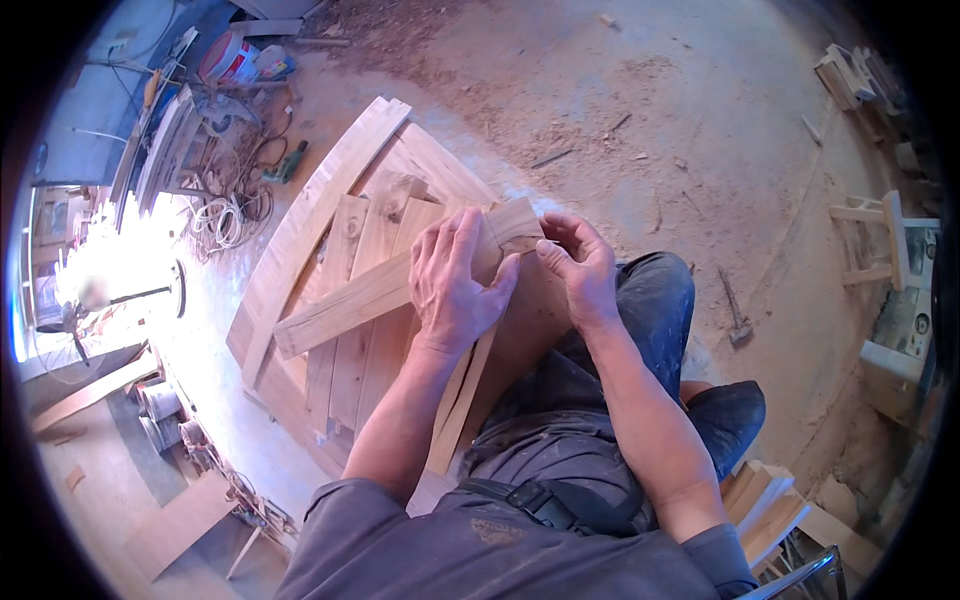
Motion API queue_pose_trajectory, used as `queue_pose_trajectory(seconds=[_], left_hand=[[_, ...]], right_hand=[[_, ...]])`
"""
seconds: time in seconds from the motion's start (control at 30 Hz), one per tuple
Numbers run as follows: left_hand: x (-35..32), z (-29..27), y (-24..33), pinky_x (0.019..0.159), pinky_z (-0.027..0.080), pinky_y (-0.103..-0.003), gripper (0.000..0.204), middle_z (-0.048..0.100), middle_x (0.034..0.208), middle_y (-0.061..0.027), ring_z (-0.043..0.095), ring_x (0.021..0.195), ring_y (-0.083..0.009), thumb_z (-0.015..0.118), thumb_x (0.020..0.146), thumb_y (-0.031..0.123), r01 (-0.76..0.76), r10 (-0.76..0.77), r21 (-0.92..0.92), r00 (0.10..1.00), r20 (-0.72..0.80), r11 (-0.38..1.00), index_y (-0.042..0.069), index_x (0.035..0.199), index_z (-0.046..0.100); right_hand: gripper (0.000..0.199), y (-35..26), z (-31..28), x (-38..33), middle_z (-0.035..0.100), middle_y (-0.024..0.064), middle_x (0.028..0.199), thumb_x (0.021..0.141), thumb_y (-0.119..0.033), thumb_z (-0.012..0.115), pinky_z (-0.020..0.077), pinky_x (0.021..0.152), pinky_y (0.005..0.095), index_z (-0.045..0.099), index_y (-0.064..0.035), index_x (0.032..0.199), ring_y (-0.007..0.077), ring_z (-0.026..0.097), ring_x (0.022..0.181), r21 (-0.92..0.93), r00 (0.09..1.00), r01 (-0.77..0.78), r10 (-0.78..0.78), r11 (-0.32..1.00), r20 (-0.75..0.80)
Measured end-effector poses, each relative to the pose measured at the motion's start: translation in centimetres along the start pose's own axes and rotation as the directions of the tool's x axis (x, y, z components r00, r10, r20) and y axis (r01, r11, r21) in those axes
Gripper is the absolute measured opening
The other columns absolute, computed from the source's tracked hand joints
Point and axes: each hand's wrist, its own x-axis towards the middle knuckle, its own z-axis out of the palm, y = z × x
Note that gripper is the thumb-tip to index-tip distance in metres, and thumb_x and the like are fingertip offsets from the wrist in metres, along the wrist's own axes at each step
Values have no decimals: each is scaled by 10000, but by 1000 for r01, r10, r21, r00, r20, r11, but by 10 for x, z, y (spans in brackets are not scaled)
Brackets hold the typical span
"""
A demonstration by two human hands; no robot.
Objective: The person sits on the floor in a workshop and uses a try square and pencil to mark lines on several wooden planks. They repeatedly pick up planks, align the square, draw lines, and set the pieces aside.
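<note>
My left hand [452, 283] lies over a pale wooden board [345, 304], its fingers wrapped across the top face and the thumb along the near side. The board slants from lower left to upper right above other wood pieces. At its right end my right hand [582, 268] has thumb and forefinger brought together; what lies between them, if anything, is too small to name. Beneath are several loose wooden slats [345, 235] on a broad wooden panel [440, 155]. A long wooden rail [318, 232] runs along the panel's left side.
A hammer [738, 325] lies on the dusty floor at right, near a small wooden frame [885, 240]. Behind left are a green power tool [287, 162], coiled cable [217, 222] and a bucket [228, 58]. A standing fan [95, 292] is at left; wood offcuts [765, 505] lie lower right.
</note>
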Motion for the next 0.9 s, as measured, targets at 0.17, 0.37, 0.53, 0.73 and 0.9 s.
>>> queue_pose_trajectory(seconds=[0.17, 0.37, 0.53, 0.73, 0.9], left_hand=[[0, 1, -2, 949, 509, -451, 663, 679, 1190, -152, 635, 1078, -349, 878, 731, 235, 21, -20, -28, 1000, 20, 999, 27, 1302, 614], [2, -1, -2, 934, 525, -441, 603, 690, 1173, -155, 641, 1063, -351, 873, 735, 201, -41, 41, -25, 999, 1, 999, 17, 1259, 638], [15, -9, -12, 961, 518, -408, 481, 710, 1194, -151, 667, 1102, -311, 847, 786, 210, 50, -23, -157, 986, 168, 986, 8, 1198, 702], [57, -29, -27, 951, 535, -348, 339, 758, 1158, -154, 717, 1055, -239, 748, 939, 195, 274, -82, -277, 831, 550, 921, -11, 1208, 742], [70, -28, -24, 921, 532, -334, 307, 776, 1092, -144, 712, 1023, -204, 696, 971, 249, 336, -98, -291, 788, 608, 896, 6, 1141, 776]], right_hand=[[438, 2, 1, 4, 711, 123, 1170, 928, -34, 743, 548, 926, 290, 594, 56, 1329, 164, 682, 1033, 86, 999, -1, -3, 996, 44], [409, 7, -2, 4, 729, 111, 1139, 928, 25, 717, 552, 896, 252, 611, 53, 1322, 129, 690, 1003, 141, 992, -41, 24, 989, 120], [412, 3, -1, -5, 738, 102, 1116, 899, 63, 729, 558, 865, 248, 641, 32, 1301, 118, 693, 983, 64, 988, 40, -49, 997, 147], [404, 6, 2, -15, 738, 79, 1112, 895, 47, 725, 562, 843, 255, 672, 13, 1294, 114, 690, 950, -19, 996, 37, -35, 999, 87], [393, -4, 5, -9, 704, 75, 1122, 903, 0, 732, 558, 826, 265, 709, -30, 1294, 123, 667, 920, -133, 999, 34, -32, 990, 17]])
